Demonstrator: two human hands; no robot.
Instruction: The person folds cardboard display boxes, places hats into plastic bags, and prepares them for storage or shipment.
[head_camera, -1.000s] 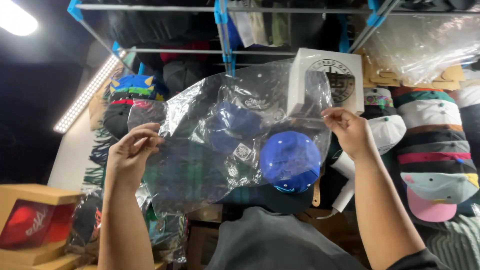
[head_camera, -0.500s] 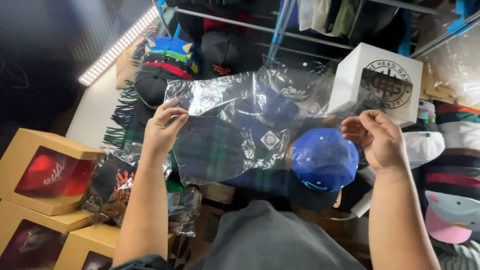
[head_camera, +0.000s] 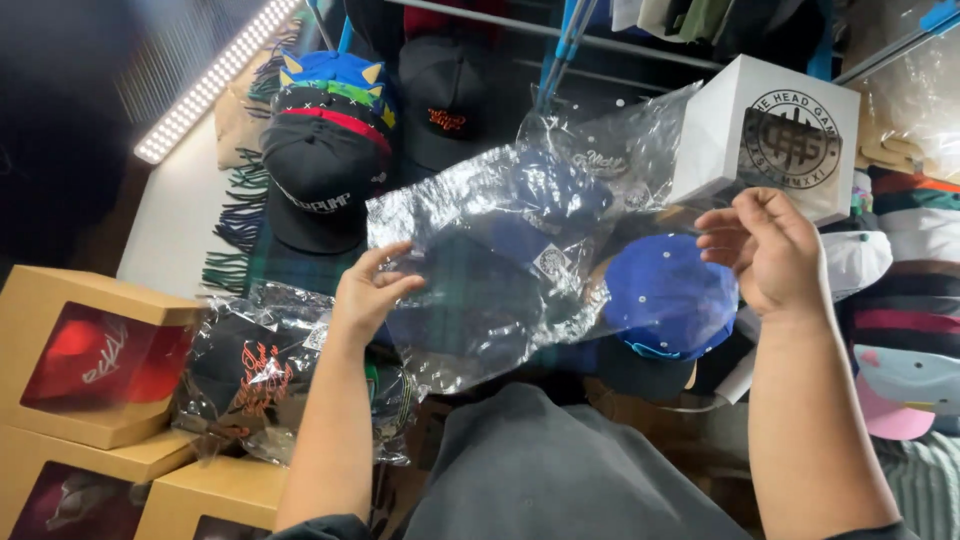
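Clear plastic bag (head_camera: 520, 250) is held spread in the air between both hands, above a dark plaid cloth (head_camera: 300, 265) strewn with caps. Its left edge is pinched by the left hand (head_camera: 365, 295), fingers curled around the film. The right hand (head_camera: 770, 250) is half open at the bag's right edge; contact cannot be told. A blue cap (head_camera: 670, 300) lies just below it.
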